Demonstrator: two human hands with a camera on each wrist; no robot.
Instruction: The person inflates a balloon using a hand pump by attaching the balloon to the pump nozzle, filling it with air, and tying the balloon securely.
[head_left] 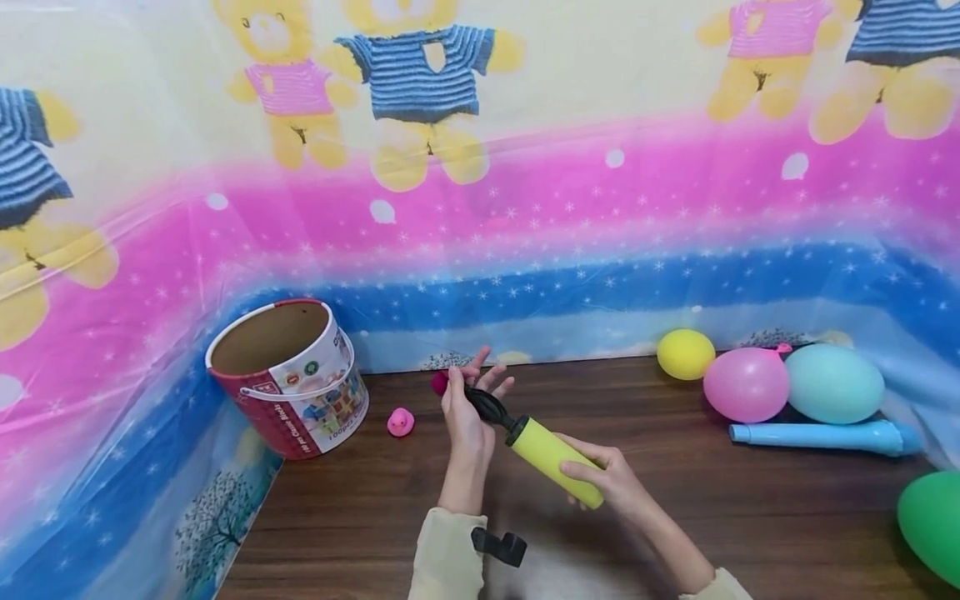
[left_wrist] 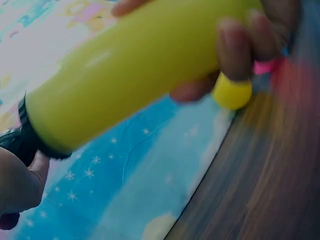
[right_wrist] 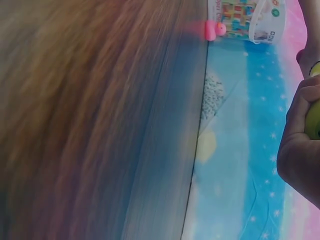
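A yellow hand balloon pump with a black end slants across the middle of the head view, above the floor. My right hand grips its yellow barrel near the lower end. The left hand holds the black end against its thumb, with some fingers spread out. A small dark-pink deflated balloon shows at the left thumb; how it sits on the pump is hidden. The yellow barrel fills much of the left wrist view. At the right wrist view's edge, the right hand wraps the barrel.
A round cardboard bucket stands left, with a pink toy duck beside it. Yellow, pink, pale blue and green balloons lie right, near a blue tube. A printed cloth hangs behind the wooden surface.
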